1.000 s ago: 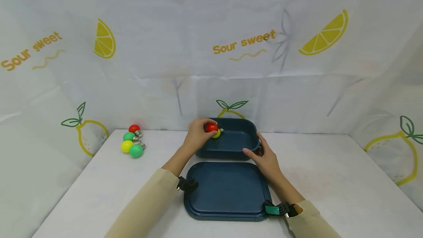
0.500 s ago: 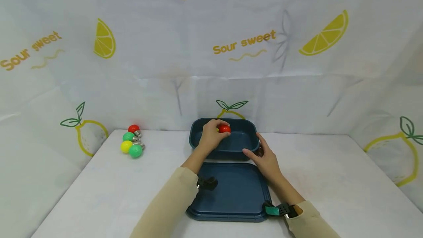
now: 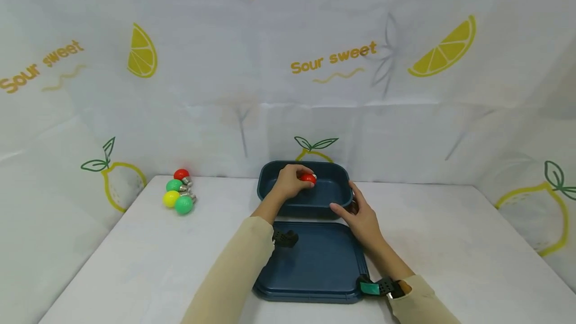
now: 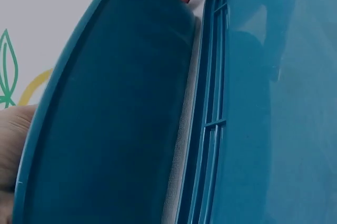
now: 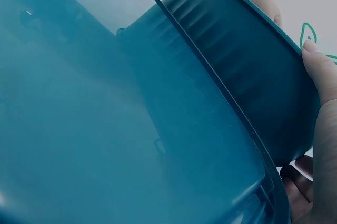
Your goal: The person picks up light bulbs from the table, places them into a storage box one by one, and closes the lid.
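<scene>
My left hand (image 3: pixel 289 183) reaches into the dark blue plastic box (image 3: pixel 310 210) and pinches a red light bulb (image 3: pixel 308 178) between thumb and fingers, low inside it. Much of the bulb is covered by the fingertips. My right hand (image 3: pixel 365 220) grips the box's front right corner, thumb on the front rim and fingers round the side. The right wrist view shows that thumb (image 5: pixel 320 71) against the box wall (image 5: pixel 253 71). In the left wrist view the box wall (image 4: pixel 110 98) hides most of the left hand (image 4: pixel 15 145).
A matching dark blue lid (image 3: pixel 319 264) lies flat just in front of the box, under both wrists. At the table's far left sits a cluster of bulbs: a red bulb (image 3: pixel 181 174), a yellow bulb (image 3: pixel 171 199), a green bulb (image 3: pixel 173 185) and another green bulb (image 3: pixel 183 205).
The left hand has carried the red bulb rightward from the box's left side and lower into it. The yellow bulb in the box is now hidden behind that hand. The right hand stays put.
</scene>
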Available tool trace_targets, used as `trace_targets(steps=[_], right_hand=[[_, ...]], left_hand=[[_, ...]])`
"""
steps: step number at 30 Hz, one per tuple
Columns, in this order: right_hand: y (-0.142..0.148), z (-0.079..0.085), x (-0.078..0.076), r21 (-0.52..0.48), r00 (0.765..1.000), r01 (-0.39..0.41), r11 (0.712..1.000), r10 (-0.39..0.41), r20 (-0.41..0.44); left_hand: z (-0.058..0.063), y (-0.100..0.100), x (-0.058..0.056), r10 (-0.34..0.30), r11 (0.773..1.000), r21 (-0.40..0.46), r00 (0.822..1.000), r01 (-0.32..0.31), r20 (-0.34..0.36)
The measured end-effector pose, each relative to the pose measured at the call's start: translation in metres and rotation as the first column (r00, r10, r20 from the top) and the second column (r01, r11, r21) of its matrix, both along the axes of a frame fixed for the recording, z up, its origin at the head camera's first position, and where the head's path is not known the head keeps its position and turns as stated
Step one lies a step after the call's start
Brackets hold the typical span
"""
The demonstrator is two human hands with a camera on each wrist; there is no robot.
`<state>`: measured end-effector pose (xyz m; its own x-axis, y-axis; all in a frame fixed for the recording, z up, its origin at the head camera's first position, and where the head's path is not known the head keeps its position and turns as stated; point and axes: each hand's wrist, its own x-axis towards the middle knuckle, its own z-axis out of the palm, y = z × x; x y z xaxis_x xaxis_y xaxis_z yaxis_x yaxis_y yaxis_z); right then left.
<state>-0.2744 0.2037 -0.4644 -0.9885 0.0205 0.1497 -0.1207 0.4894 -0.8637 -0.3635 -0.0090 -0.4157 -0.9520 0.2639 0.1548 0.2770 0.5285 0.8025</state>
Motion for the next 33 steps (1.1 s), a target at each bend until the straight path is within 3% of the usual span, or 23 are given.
trace_targets(steps=[7,13,23,33], right_hand=[[0.0,0.0,0.001,0.001,1.0,0.007,1.0,-0.007,0.005],[0.0,0.001,0.0,-0.008,1.0,0.01,1.0,-0.01,0.004],[-0.002,0.001,0.0,-0.029,1.0,0.005,1.0,-0.005,0.009],[-0.001,0.001,0.001,-0.021,1.0,0.006,1.0,-0.006,0.02]], left_hand=[[-0.004,0.002,-0.006,0.025,1.0,0.01,0.999,-0.025,0.02],[0.0,0.002,-0.009,0.035,0.999,0.038,0.998,-0.037,0.057],[-0.005,0.005,-0.014,0.01,0.999,-0.04,0.999,-0.009,0.037],[-0.005,0.006,-0.013,-0.011,0.996,-0.083,1.0,0.013,0.018]])
